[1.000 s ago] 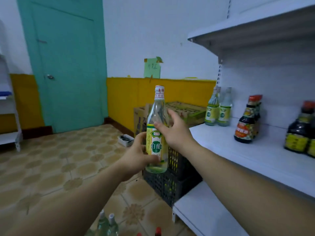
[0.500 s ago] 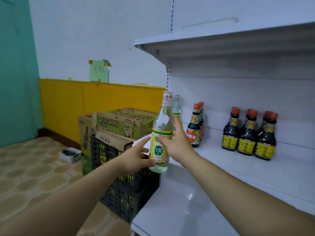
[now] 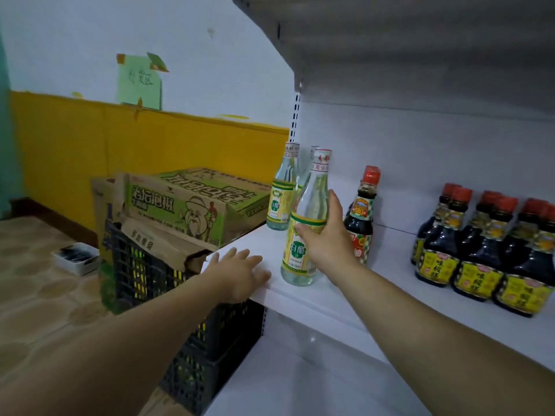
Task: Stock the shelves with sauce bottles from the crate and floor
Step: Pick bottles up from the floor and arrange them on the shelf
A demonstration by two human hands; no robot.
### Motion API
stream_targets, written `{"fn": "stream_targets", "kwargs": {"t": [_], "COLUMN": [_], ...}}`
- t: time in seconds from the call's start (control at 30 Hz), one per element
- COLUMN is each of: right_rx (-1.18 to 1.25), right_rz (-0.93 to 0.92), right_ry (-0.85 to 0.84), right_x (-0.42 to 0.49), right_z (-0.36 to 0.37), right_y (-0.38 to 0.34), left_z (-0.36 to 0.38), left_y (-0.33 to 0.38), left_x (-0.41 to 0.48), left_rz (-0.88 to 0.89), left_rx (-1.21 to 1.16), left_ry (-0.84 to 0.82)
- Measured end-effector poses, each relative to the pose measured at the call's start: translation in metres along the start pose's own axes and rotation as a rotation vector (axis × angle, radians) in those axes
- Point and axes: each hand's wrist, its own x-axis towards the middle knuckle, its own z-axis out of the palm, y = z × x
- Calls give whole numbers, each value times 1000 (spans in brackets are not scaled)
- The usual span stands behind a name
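Observation:
My right hand grips a clear vinegar bottle with a yellow-green label and red-white cap. The bottle is tilted slightly, its base on or just above the white middle shelf near the front left corner. My left hand rests flat on the shelf's front left edge, fingers straight, holding nothing. Two more clear vinegar bottles stand behind at the shelf's left end. A black crate sits on the floor to the left of the shelf.
Dark soy sauce bottles stand just right of my right hand, and a group of several dark bottles fills the shelf's right. Cardboard boxes lie on the crate. The upper shelf hangs overhead. A small tray lies on the tiled floor.
My left hand has let go of the vinegar bottle and now rests on the shelf edge. My right hand has carried the bottle onto the shelf. The view has moved closer to the shelf.

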Motion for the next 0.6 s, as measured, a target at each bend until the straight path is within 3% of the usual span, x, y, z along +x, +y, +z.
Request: {"fn": "stream_targets", "kwargs": {"t": [0.23, 0.6], "right_rx": [-82, -123], "right_rz": [50, 70], "right_ry": [73, 192], "right_x": [64, 137], "right_z": [26, 45], "right_y": [41, 85], "left_z": [2, 8], "left_y": [-5, -9], "left_x": [63, 67], "left_rz": [-9, 77], "left_rx": [11, 60], "left_ry": [-29, 0]}}
